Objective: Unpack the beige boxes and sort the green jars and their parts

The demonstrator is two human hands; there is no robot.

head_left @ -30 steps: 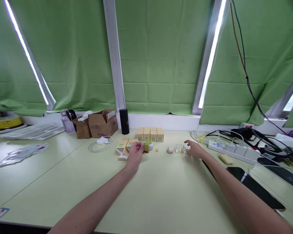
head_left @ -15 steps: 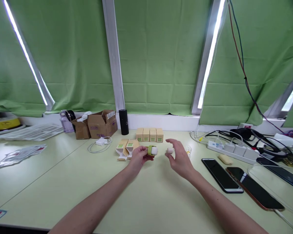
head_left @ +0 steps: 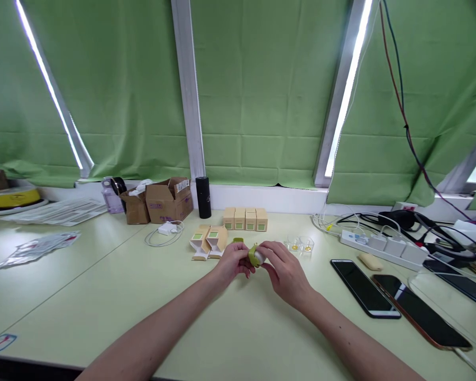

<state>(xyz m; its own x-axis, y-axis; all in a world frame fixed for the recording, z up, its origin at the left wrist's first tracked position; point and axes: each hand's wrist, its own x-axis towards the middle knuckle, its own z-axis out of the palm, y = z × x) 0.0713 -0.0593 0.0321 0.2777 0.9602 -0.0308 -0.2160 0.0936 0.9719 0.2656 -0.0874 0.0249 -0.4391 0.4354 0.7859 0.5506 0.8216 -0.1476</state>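
Observation:
My left hand (head_left: 230,262) is closed on a small green case (head_left: 254,256), its fingers wrapped round the left side. Set in the green case is a smooth white rounded piece (head_left: 261,257). My right hand (head_left: 287,272) pinches this white piece from the right, thumb below and fingers above, so part of it is hidden. A second green piece (head_left: 238,240) shows just above my left hand; whether it joins the case I cannot tell. Two opened cardboard boxes (head_left: 209,241) stand behind my left hand. To the upper right is a clear plastic tray (head_left: 300,245) with small yellow bits in it.
Several small closed cardboard boxes (head_left: 245,219) stand in a row at the back, near a black cylinder (head_left: 203,197). A white charger (head_left: 167,228) with cable lies left. On the right are a phone (head_left: 364,288), another phone (head_left: 420,312) and a power strip (head_left: 383,247).
My right hand has moved left with the white piece and now meets the green case. The case has come lower and turned in my left hand. The clear tray is now more fully visible.

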